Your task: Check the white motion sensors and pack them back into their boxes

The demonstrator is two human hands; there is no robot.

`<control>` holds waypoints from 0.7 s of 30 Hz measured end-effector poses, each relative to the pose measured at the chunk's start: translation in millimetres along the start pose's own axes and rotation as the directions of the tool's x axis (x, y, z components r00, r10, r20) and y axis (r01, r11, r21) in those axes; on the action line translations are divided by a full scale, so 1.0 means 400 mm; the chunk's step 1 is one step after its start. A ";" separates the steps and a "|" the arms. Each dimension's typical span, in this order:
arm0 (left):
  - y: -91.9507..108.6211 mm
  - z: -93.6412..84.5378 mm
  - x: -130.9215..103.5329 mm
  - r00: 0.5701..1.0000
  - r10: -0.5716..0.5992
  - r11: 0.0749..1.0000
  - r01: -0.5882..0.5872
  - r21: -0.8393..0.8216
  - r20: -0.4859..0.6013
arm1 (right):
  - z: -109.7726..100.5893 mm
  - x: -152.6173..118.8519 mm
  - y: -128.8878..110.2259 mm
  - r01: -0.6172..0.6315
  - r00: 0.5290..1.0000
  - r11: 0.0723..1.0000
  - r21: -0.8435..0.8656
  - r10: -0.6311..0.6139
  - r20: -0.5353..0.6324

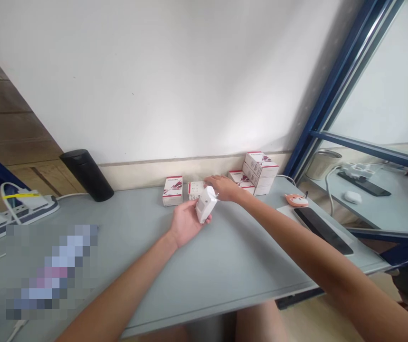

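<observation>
Here's the left hand [185, 224], wrapped narrowly around the white device [206, 204] and holding it tilted above the surface [161, 280], cupped from below and the side, it seems, so that it sits steady and its upper end stays free. Over to the right hand [225, 187], reaching just beyond the device with fingers bent by the small box [193, 191], though whether they grip, touch or merely hover there, I can't tell. Another box [173, 191] lies beyond the left hand, while the box stack [260, 173] rises just past the right, piled up probably to save room.
</observation>
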State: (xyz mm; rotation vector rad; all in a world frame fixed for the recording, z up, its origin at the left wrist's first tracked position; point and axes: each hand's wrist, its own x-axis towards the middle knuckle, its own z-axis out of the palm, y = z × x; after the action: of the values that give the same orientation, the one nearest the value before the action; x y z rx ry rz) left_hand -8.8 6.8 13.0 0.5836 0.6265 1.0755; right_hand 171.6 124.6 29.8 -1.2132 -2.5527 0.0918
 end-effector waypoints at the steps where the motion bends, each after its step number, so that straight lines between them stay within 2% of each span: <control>1: 0.001 0.002 -0.001 1.000 0.020 1.000 -0.020 -0.008 -0.005 | -0.010 -0.013 -0.001 0.000 1.000 1.000 0.015 0.000 -0.030; 3: 0.003 0.009 -0.004 0.997 0.071 0.997 -0.072 -0.023 -0.030 | -0.033 -0.046 -0.004 -0.019 0.990 0.991 0.129 0.036 -0.135; 5: 0.002 0.020 -0.009 0.991 0.121 0.992 -0.123 -0.027 -0.061 | -0.047 -0.089 -0.009 -0.030 0.965 0.912 0.408 0.133 -0.227; 7: -0.004 0.031 -0.016 0.985 0.155 0.988 -0.157 -0.014 -0.082 | -0.048 -0.135 -0.015 -0.039 0.972 0.710 0.703 0.190 -0.139; 8: -0.009 0.035 -0.018 0.982 0.165 0.986 -0.166 -0.003 -0.089 | -0.043 -0.156 -0.019 -0.042 0.985 0.579 0.814 0.162 -0.065; 10: -0.021 0.039 -0.022 0.978 0.178 0.984 -0.177 0.020 -0.106 | -0.029 -0.190 -0.030 -0.051 0.994 0.317 0.947 0.109 0.017; 11: -0.027 0.040 -0.024 0.975 0.186 0.983 -0.183 0.030 -0.122 | -0.022 -0.202 -0.035 -0.058 0.993 0.240 0.969 0.116 0.031; 12: -0.032 0.040 -0.026 0.973 0.188 0.982 -0.184 0.041 -0.135 | -0.017 -0.210 -0.041 -0.066 0.989 0.214 0.975 0.147 0.035; 13: -0.037 0.040 -0.028 0.973 0.183 0.983 -0.177 0.053 -0.140 | -0.013 -0.216 -0.047 -0.078 0.980 0.237 0.968 0.197 0.031; 16: -0.041 0.045 -0.038 0.991 0.109 0.989 -0.100 0.110 -0.077 | -0.011 -0.221 -0.057 -0.139 0.940 0.385 0.913 0.341 0.000; 17: -0.040 0.049 -0.042 0.997 0.065 0.989 -0.059 0.136 -0.038 | -0.011 -0.221 -0.058 -0.151 0.932 0.405 0.902 0.364 -0.007; 21: -0.033 0.067 -0.057 0.995 -0.076 0.972 0.059 0.228 0.063 | -0.010 -0.221 -0.055 -0.128 0.911 0.385 0.914 0.411 -0.045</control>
State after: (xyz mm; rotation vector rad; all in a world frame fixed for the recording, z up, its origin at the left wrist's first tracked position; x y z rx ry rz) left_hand 10.8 -22.6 26.3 0.7891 0.7059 0.9215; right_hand 208.9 42.7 15.6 -1.0206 -1.5345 1.1482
